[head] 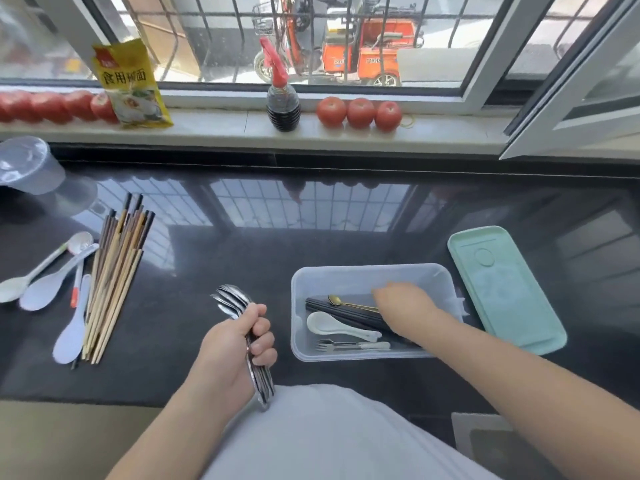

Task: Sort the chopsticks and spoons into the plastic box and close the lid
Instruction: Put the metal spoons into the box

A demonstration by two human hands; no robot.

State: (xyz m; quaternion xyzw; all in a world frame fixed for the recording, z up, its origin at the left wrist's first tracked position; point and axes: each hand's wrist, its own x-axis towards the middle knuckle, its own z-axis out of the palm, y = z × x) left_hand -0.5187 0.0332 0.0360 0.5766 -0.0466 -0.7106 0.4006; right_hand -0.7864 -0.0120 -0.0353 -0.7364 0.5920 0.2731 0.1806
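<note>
Nearest: left hand (239, 344), fingers curled tight round a bundle of metal spoons (235, 303), held above the counter (207, 271). Far left, wooden chopsticks (114, 282) and white plastic spoons (59, 285) lie unsorted. Right of centre, plastic box (346, 273) already holds dark chopsticks, a gold spoon, a ceramic spoon, a fork. Right hand (403, 303) reaches inside it; grip cannot be told. Green lid (505, 292) lies just beside the box, off. Judged roughly a third done.

Chopsticks (114, 271) left, box (346, 271) right, lid (505, 289) beside box
</note>
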